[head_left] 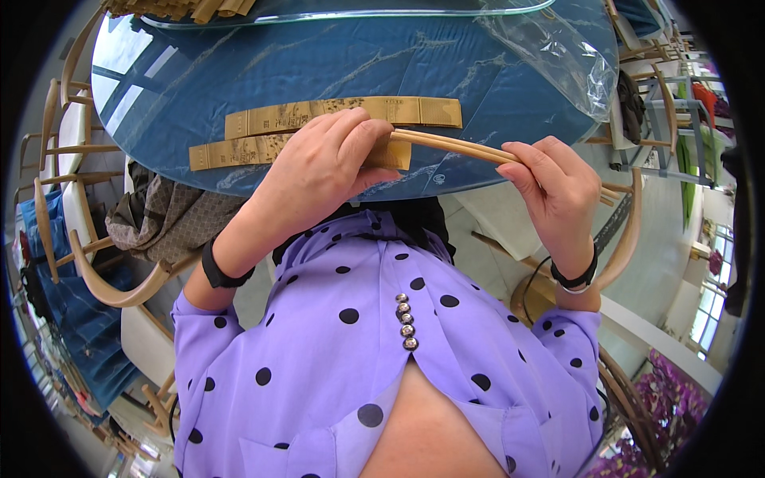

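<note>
Right hand (558,183): pinched two wooden chopsticks (454,144), pale, slender, plain. Long axis ran leftward, roughly in line with the near paper sleeve (231,153); whether their left ends sat inside, hidden. Left hand (331,151): nearer the sleeve, gripped its right part by the table's (494,99) near edge. Sleeve: gold-brown, flat, dark-printed. Matching far sleeve (434,111): beyond, nearly parallel.

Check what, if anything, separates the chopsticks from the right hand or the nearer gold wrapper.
Nothing visible parts the right hand from the chopsticks: it grips them. The left hand covers the middle of the nearer gold wrapper, so any obstruction beneath cannot be told.
</note>
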### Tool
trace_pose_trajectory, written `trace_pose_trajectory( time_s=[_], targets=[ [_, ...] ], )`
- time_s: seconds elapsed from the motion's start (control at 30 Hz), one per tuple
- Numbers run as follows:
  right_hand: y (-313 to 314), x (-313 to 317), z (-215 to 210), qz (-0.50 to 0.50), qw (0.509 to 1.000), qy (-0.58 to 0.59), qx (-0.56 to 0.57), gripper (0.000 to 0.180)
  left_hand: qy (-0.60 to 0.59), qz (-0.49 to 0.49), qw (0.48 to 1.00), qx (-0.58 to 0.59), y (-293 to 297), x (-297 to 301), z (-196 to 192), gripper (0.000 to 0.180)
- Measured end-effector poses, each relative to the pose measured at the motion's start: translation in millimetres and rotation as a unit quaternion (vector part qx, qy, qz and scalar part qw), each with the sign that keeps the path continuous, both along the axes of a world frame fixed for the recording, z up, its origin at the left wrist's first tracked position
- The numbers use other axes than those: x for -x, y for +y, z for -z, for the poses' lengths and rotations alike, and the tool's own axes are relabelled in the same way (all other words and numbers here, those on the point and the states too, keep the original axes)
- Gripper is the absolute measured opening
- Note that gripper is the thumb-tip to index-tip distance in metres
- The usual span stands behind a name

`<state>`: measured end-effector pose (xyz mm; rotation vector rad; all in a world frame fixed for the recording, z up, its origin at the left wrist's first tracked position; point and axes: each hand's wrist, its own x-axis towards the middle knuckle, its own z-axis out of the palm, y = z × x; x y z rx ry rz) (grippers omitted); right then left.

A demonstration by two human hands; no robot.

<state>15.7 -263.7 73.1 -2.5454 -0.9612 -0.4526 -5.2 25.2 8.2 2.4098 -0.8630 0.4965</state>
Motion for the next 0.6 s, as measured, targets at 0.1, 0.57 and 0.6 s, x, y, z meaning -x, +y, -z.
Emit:
trace_pose_trajectory(
  time_s=[0.1, 0.57, 0.6],
  targets=[
    [-3.0, 2.4, -1.3, -0.017, 0.994, -0.097, 0.041, 0.033, 0.009, 0.001, 1.0, 0.002, 0.5, -1.0, 0.2, 0.048],
    [-2.9, 4.2, -6.1, -0.056, 0.993, -0.086, 0.062, 0.031, 0.016, -0.006, 1.0, -0.002, 0.9, -1.9, 2.0, 0.048],
    [-2.7, 4.2, -6.7, -0.057, 0.993, -0.08, 0.062, 0.031, 0.015, -0.007, 1.0, -0.003, 0.5, -1.8, 2.1, 0.049]
  ],
)
